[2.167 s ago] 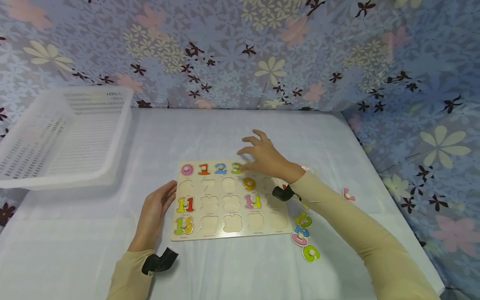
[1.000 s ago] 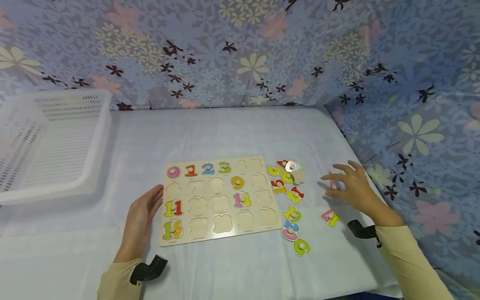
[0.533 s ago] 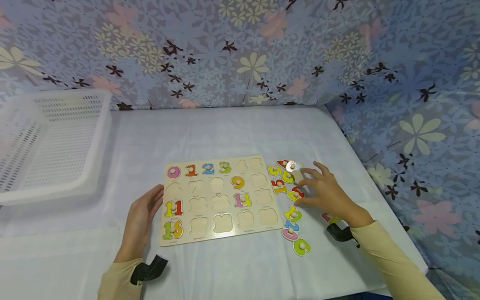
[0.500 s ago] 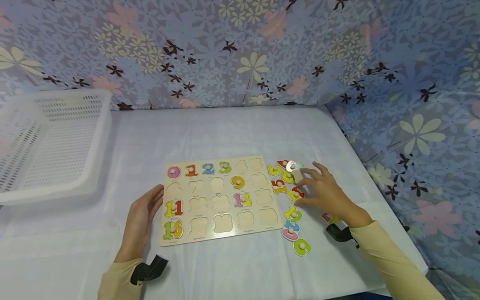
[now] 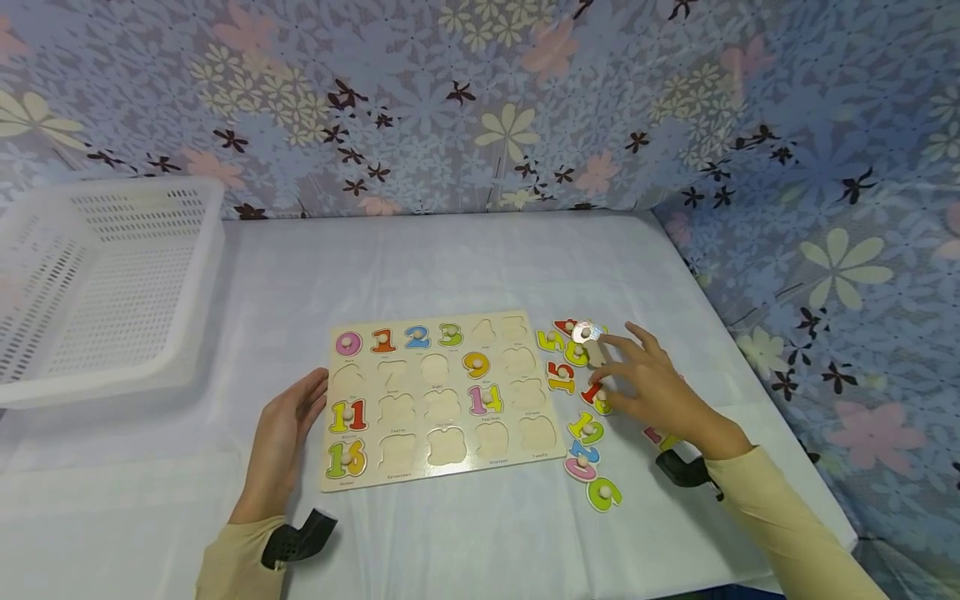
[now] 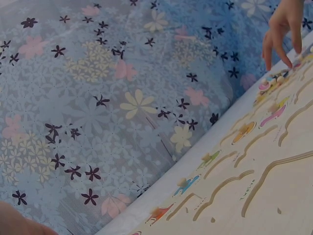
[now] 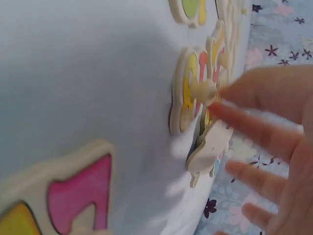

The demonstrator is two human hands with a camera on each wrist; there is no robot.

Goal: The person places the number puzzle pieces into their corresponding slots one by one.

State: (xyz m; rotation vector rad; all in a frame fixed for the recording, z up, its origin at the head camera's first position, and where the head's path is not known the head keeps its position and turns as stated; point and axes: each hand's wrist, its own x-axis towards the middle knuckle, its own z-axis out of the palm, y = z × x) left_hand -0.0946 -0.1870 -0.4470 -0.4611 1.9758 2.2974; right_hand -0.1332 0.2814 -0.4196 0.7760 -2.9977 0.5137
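Right hand [image 5: 651,390] pinching the knobbed red-and-yellow piece [image 7: 188,105], left hand [image 5: 288,417] relaxed beside the board [image 5: 419,408]: crowded neighbouring pieces [image 5: 561,377] could snag it.

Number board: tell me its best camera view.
The head view: it shows the whole number board from above. The left wrist view shows only part, slanted; the right wrist view, at most an unclear sliver.

Two hands [image 5: 281,425] [image 5: 648,383], one board [image 5: 465,417], eight seated number pieces [image 5: 346,459], one basket [image 5: 197,325], two wrist cameras [image 5: 300,540] [image 5: 684,468]
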